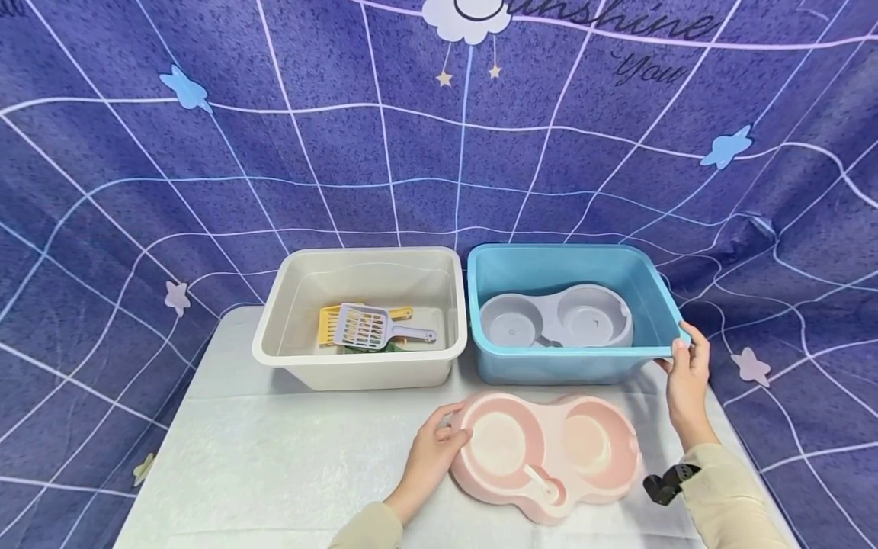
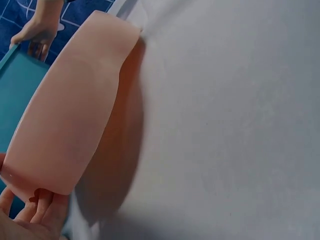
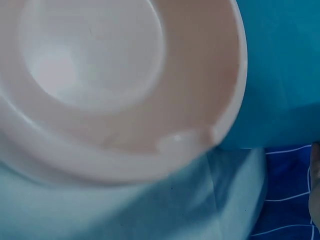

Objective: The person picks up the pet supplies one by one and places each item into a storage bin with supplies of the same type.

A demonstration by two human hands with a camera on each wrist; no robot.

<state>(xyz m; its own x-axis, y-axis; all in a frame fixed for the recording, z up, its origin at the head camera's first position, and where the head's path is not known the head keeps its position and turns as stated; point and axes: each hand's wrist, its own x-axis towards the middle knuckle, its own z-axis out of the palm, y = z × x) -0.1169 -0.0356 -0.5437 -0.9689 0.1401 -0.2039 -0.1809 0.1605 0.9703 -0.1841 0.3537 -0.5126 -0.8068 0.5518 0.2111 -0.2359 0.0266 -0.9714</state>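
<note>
My left hand grips the left end of a pink double pet bowl, thumb on top and fingers underneath. In the left wrist view the pink bowl hangs above the tabletop, its shadow below. My right hand pinches the front right corner of a blue plastic bin, thumb over the rim. Inside that bin lies a grey double pet bowl. In the right wrist view the pink bowl fills much of the frame, and only a sliver of the right hand shows.
Left of the blue bin stands a beige bin. It holds a lavender litter scoop lying over a yellow scoop, with something green beneath. Both bins stand on a white-covered table against a purple curtain.
</note>
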